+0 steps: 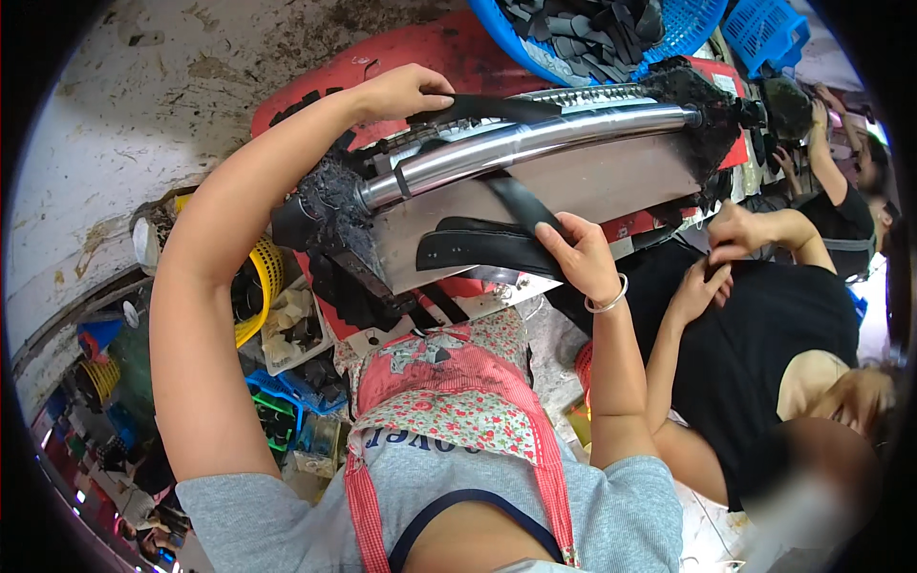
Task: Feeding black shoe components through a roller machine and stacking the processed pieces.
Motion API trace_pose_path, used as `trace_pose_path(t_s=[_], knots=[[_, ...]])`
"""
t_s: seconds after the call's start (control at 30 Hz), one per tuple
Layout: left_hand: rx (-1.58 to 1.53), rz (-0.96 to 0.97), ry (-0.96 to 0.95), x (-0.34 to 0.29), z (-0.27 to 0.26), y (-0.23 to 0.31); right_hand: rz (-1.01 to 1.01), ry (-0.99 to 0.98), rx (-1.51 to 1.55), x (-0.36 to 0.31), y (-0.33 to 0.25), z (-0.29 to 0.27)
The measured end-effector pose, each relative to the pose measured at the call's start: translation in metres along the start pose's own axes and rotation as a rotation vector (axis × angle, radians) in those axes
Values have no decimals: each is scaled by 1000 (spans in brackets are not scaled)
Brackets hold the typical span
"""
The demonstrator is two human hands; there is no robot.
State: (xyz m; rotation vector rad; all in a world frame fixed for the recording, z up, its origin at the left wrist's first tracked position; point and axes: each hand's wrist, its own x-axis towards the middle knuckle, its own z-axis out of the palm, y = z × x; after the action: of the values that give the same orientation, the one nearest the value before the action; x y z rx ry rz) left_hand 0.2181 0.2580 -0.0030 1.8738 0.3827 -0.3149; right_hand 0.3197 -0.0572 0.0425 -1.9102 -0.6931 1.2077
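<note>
My left hand [413,93] reaches over the far side of a roller machine and pinches one end of a black strip [497,107], which lies behind the shiny metal roller [535,138]. On the near side, my right hand [585,260] holds several flat black strips [478,246], with the thumb pressed on top. Another black strip [521,202] slants from under the roller toward that hand. Below the roller is the machine's pale metal plate [611,181]. Dark, grimy build-up covers the machine's left end [344,220].
A blue basket [693,29] full of black pieces stands behind the machine. A yellow basket [267,282] and a white tray [291,329] sit to the left. Close on my right is a co-worker in black [764,334], hands together near the machine; other people work beyond.
</note>
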Motion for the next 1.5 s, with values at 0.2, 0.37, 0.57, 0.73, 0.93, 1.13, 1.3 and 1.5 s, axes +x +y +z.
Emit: trace_pose_path(t_s=[0.2,0.37,0.57,0.73,0.93,1.13,1.3,1.5], knots=[[-141,-57,22,-3,2,-4,-189,-42,-19,-15,-3,2],[13,126,17,-13,4,0,-149,-4,-57,-14,-1,0],[271,421,266,-11,12,10,-117,58,-124,-10,-1,0],[355,369,-19,-24,16,26,-126,74,-33,-13,-6,0],[258,249,222,-27,7,29,-136,-10,-55,-16,7,-1],[410,286,-4,-38,15,37,-76,28,-27,-17,6,-5],[477,332,-186,-34,15,34,-55,24,90,-12,10,2],[517,331,3,-31,15,22,-144,25,0,-17,4,0]])
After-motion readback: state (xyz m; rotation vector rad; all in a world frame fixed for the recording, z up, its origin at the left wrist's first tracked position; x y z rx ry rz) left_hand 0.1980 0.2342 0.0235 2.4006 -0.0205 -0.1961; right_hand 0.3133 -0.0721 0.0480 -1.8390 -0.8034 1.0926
